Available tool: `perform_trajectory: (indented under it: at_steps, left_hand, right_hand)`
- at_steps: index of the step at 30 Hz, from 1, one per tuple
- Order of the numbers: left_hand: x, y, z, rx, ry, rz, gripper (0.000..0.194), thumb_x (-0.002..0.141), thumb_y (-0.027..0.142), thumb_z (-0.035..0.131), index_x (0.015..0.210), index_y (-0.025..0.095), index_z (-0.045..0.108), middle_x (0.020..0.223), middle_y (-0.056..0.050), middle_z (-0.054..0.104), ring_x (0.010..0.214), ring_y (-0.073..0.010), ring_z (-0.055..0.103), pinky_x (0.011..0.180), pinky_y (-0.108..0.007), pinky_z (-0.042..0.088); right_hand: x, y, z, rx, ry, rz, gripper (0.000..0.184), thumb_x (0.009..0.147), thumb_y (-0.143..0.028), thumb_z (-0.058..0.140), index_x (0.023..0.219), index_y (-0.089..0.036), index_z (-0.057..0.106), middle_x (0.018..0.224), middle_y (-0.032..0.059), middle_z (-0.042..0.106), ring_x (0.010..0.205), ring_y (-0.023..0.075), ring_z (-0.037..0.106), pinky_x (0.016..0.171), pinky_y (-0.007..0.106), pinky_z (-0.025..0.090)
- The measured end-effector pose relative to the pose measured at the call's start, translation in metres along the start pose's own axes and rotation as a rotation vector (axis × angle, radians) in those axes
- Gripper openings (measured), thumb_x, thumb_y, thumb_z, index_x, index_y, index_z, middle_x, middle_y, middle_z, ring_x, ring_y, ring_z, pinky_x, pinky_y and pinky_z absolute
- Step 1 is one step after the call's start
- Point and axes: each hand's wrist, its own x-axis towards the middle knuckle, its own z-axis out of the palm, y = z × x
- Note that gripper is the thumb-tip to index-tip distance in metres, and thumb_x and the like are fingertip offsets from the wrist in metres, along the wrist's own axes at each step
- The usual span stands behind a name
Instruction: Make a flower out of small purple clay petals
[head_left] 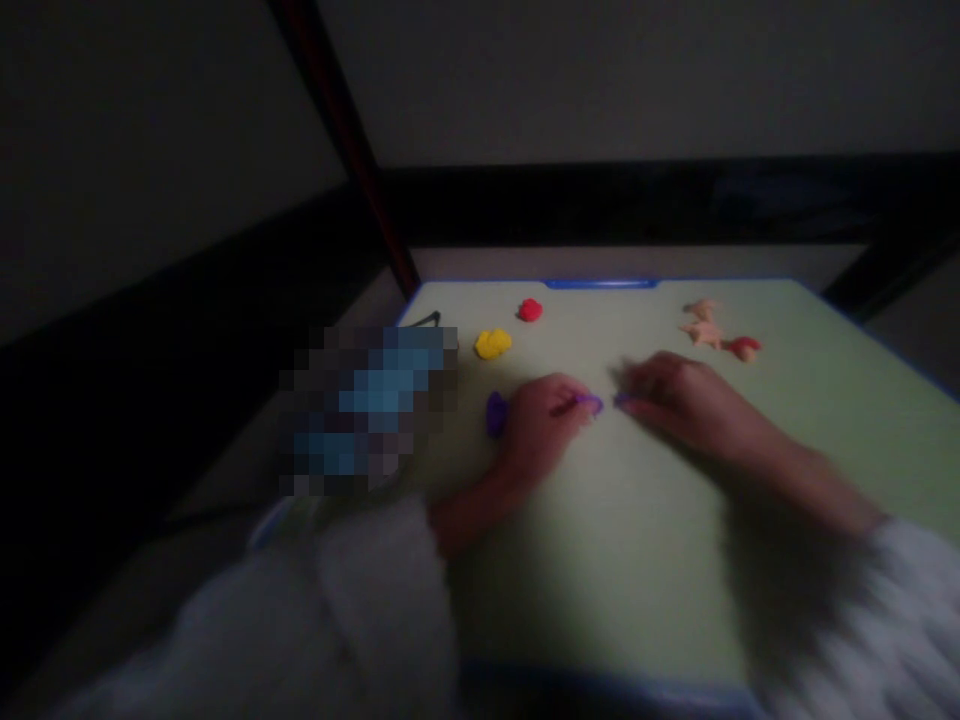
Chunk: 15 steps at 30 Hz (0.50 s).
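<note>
Over the middle of the pale green table (592, 560), my left hand (544, 420) pinches a thin, curved piece of purple modelling clay (591, 403) between thumb and fingers. A little to its right, my right hand (682, 400) is closed on a smaller bit of purple clay (622, 401), blurred by motion. A narrow gap parts the two pieces. A larger purple clay lump (495, 413) lies on the table just left of my left hand, which partly covers it.
Yellow clay (493, 345) and red clay (530, 310) lie farther back. Skin-coloured clay shapes (703, 332) and a red-topped piece (744, 347) sit at back right. At the left edge, a pixelated blue object (386, 390) stands. A wall rises behind the table.
</note>
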Motion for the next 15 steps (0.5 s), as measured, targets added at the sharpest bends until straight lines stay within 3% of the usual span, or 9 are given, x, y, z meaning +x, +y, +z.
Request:
perform_trajectory:
  at_steps: [4, 8, 11, 15]
  left_hand:
    - [0.001, -0.001, -0.001, -0.008, 0.003, 0.027, 0.009, 0.067, 0.022, 0.066, 0.069, 0.014, 0.062, 0.067, -0.003, 0.067, 0.063, -0.0135, 0.062, 0.053, -0.021, 0.047]
    - [0.000, 0.000, 0.001, -0.148, -0.047, -0.019, 0.008, 0.067, 0.017, 0.066, 0.072, 0.014, 0.061, 0.067, -0.002, 0.064, 0.059, -0.0111, 0.061, 0.054, -0.021, 0.048]
    - [-0.002, 0.004, 0.003, -0.225, -0.014, -0.018, 0.022, 0.064, 0.012, 0.068, 0.083, 0.014, 0.060, 0.073, -0.001, 0.062, 0.061, -0.0103, 0.061, 0.058, -0.021, 0.050]
    - [-0.004, 0.010, 0.000, -0.090, 0.015, 0.072, 0.019, 0.066, 0.015, 0.067, 0.084, 0.014, 0.064, 0.074, -0.001, 0.062, 0.061, -0.0093, 0.058, 0.057, -0.020, 0.048]
  right_hand:
    - [0.002, -0.004, 0.004, 0.205, -0.033, 0.031, 0.019, 0.080, -0.026, 0.055, 0.082, -0.011, 0.067, 0.075, 0.0086, 0.064, 0.060, 0.0156, 0.058, 0.057, 0.027, 0.045]
    - [0.000, -0.021, 0.003, 0.697, -0.047, 0.164, 0.026, 0.078, -0.036, 0.059, 0.082, -0.011, 0.065, 0.074, 0.0068, 0.066, 0.063, 0.0152, 0.058, 0.058, 0.028, 0.046]
    - [-0.001, -0.030, 0.000, 0.964, -0.092, 0.220, 0.030, 0.074, -0.041, 0.064, 0.079, -0.012, 0.066, 0.070, 0.0044, 0.066, 0.062, 0.0134, 0.058, 0.060, 0.027, 0.046]
    - [0.000, -0.038, -0.003, 1.142, -0.130, 0.264, 0.030, 0.072, -0.043, 0.067, 0.065, -0.013, 0.067, 0.064, 0.0020, 0.066, 0.062, 0.0113, 0.058, 0.065, 0.026, 0.048]
